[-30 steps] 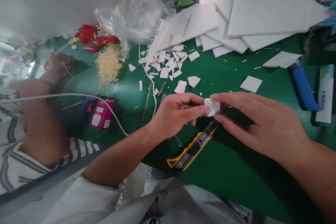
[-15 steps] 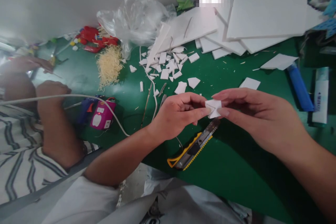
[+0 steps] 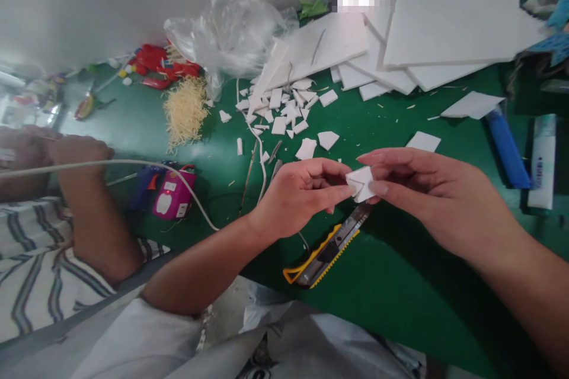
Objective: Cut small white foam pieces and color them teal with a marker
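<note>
Far to the left of the yellow utility knife (image 3: 329, 254), from which I take all positions, a co-worker's hands (image 3: 82, 151) lie close together; I cannot tell what they hold. Nearer the knife, on its left, I see a pink box (image 3: 182, 186) and, farther back, a heap of pale sticks (image 3: 184, 109). White scraps (image 3: 278, 125) lie scattered beyond the knife. My left hand (image 3: 293, 195), above and left of it, has thumb and forefinger clamped on a small white piece (image 3: 365, 177), raised just past the blade end. My right hand (image 3: 435, 195), right of the knife, sets its thumb against the piece, forefinger stretched above; I cannot tell whether its hidden fingers close. Farther right lies a blue object (image 3: 509, 151).
</note>
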`<state>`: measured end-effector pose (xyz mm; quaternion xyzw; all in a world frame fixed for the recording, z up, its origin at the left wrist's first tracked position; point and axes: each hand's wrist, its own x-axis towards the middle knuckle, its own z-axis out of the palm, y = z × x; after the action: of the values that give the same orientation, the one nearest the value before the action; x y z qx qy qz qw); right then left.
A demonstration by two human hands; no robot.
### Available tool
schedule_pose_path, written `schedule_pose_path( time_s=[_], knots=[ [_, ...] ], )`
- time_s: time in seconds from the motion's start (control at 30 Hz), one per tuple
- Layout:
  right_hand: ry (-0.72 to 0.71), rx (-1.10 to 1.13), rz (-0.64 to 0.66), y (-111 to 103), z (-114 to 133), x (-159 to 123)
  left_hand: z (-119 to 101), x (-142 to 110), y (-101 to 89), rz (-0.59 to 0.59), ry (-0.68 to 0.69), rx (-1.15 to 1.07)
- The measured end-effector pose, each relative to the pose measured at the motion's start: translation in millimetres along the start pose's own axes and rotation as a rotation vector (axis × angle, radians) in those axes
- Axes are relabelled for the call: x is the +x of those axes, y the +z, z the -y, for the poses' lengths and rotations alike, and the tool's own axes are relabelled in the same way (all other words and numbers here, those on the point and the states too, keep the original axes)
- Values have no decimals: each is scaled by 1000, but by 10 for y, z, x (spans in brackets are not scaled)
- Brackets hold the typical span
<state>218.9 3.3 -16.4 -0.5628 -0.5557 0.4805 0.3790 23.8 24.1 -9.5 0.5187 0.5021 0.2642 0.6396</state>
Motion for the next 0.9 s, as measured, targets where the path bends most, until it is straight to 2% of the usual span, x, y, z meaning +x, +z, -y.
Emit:
schedule_pose_path(
  time_s=[0.23,0.5,0.67,0.9],
  knots=[
    [18,83,30,11,-22,5,-14,11,-5,38,-23,-75],
    [25,276,76,5,-108,16,-5,15,-20,100,-49,-127],
    [51,277,104,9,-154,19,8,20,-18,105,-40,-121],
    [87,197,78,12,-27,27,1,24,14,71,0,-116]
  ],
)
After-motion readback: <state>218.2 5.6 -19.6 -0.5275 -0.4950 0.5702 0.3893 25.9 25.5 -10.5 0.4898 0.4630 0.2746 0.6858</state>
